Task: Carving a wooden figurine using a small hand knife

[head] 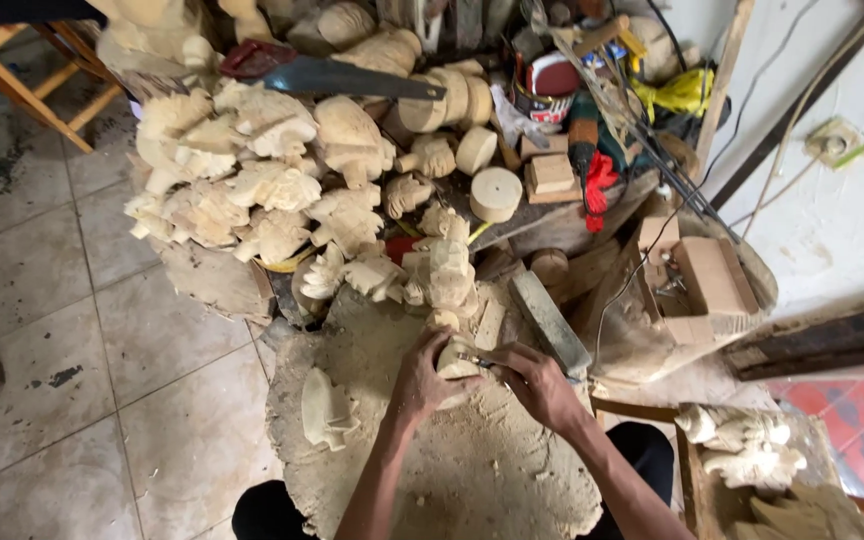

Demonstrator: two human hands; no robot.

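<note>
My left hand [424, 375] grips a small pale wooden carving [455, 362] and steadies it on a big round wooden block [512, 470] covered in sawdust. My right hand [537, 382] holds a thin carving tool [474, 359] whose tip touches the carving. Another pale carved piece [325, 408] lies on the block to the left of my left hand.
A heap of pale carved wooden figures [252, 185] rises behind the block. A handsaw [352, 78], round wooden discs [495, 190], a sharpening stone [549, 322] and an open wooden box [707, 280] lie beyond. More carvings [742, 445] rest at right. Tiled floor [82, 380] at left.
</note>
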